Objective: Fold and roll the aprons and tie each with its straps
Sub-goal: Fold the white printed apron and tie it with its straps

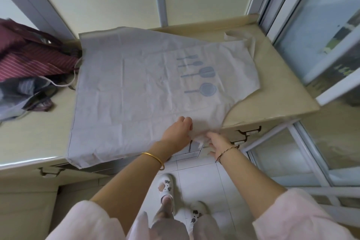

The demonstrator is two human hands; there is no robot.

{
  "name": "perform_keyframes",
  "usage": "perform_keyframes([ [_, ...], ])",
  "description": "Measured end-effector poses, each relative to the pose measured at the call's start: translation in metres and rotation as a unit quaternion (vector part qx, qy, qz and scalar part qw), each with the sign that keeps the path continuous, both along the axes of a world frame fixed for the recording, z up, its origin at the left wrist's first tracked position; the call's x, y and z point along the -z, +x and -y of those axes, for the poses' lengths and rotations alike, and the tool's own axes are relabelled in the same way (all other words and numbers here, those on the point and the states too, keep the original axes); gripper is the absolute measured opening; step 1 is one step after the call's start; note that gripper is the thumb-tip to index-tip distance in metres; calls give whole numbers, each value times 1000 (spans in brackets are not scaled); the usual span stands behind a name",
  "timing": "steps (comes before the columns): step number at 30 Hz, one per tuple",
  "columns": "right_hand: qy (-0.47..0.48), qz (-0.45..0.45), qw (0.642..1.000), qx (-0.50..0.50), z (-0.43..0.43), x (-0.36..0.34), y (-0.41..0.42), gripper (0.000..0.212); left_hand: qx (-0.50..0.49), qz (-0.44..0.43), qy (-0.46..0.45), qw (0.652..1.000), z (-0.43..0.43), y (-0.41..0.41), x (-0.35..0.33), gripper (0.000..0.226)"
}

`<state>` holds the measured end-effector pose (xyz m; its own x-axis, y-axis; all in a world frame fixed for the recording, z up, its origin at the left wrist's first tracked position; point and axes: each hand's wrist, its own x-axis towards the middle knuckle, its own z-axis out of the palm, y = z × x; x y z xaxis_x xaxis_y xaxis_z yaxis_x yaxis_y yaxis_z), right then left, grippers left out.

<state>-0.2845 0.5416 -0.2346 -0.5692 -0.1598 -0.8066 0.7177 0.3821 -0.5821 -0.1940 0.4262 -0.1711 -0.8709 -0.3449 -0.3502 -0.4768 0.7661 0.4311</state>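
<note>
On the counter (272, 91) a pale apron (136, 84) lies spread flat, its near edge hanging over. The left hand (180, 128) curls its fingers on that edge; the right hand (216, 142) touches the hanging corner, grip unclear. Striped aprons (29, 60) are heaped at the left.

The pile of aprons (29, 60) runs off the left edge. The left hand (180, 128) has its fingertips hidden in the pale apron (126, 87).

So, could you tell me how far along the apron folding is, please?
Nothing looks rolled or tied yet. The pale apron lies spread flat on the counter; left hand grips its near edge, right hand beside it. A heap of aprons waits at the left.
</note>
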Motion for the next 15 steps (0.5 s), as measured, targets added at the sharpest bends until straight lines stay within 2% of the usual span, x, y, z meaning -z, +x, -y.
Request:
perform_keyframes([
  [2, 1, -51, 998, -26, -2, -4, 2, 4, 14, 18, -7, 1000, 0, 6, -2, 32],
  [5, -4, -166, 986, 19, -1, -22, 5, 7, 70, 48, -72, 994, -4, 16, -2, 61],
  [7, -15, -250, 967, 44, 2, -44, 10, 15, 67, 46, -127, 989, -9, 21, -2, 76],
  [9, -18, -318, 947, 41, 5, -66, 14, 21, 35, 28, -171, 984, -13, 22, -4, 72],
  [11, -33, -368, 929, 13, 8, -82, 15, 17, -1, 16, -223, 975, -13, 24, -9, 53],
  [13, -52, -374, 926, -12, 10, -91, 12, 15, -32, 20, -254, 967, -7, 26, -15, 44],
  [15, -83, -347, 934, -20, 13, -98, 8, 24, -54, 39, -265, 962, 3, 31, -24, 42],
])
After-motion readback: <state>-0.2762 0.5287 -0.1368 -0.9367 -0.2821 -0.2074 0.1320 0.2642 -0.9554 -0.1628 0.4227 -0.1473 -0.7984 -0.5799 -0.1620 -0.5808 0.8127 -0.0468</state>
